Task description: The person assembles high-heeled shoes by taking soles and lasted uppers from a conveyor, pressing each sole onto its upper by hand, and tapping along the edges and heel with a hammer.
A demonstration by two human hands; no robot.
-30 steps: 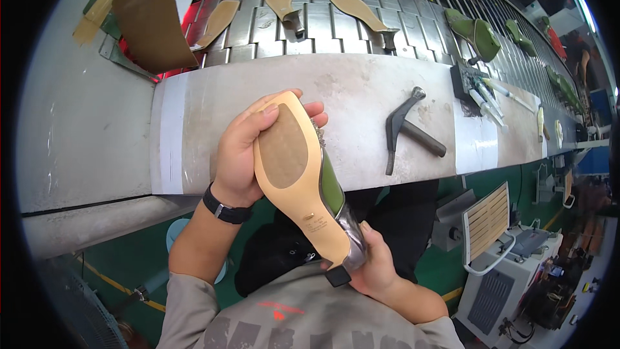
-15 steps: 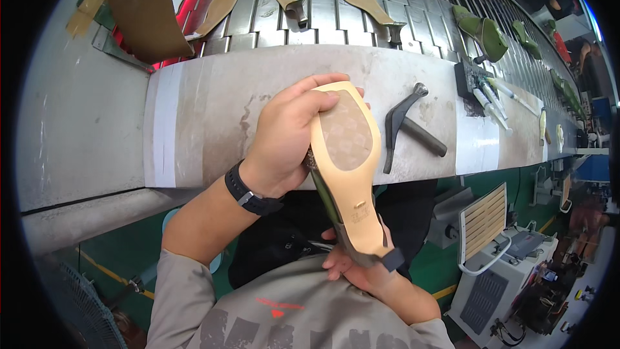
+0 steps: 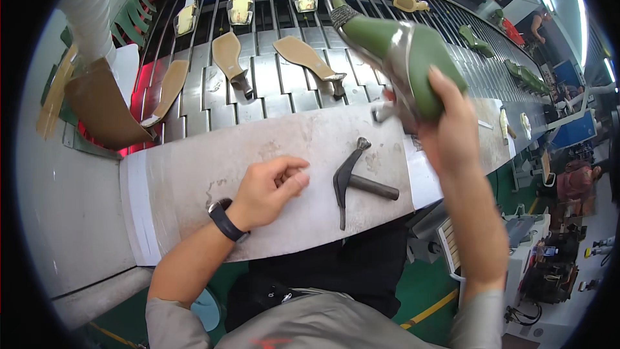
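Note:
My right hand (image 3: 452, 129) is raised over the far right of the bench, closed on a shoe on a green last (image 3: 423, 58). Brownish strap material wraps the green form, and its edges are smeared by motion. Over the middle of the bench my left hand (image 3: 268, 187) holds nothing, its fingers loosely curled and the thumb a little apart from the index finger. Between the two hands a hammer (image 3: 368, 186) with a dark head lies on the bench, touched by neither.
Beyond the bench (image 3: 187, 181) runs a slatted metal conveyor (image 3: 258, 94). It carries tan soles with heels (image 3: 300, 58), pale shoe parts (image 3: 240, 10) and more green shoes (image 3: 475, 42). A brown board (image 3: 103, 103) stands at the left. Other people are at the far side.
The shoe has passed from my left hand into my right, turned over and moved up and away to the far right. My left hand has let go. The view has shifted, showing more conveyor.

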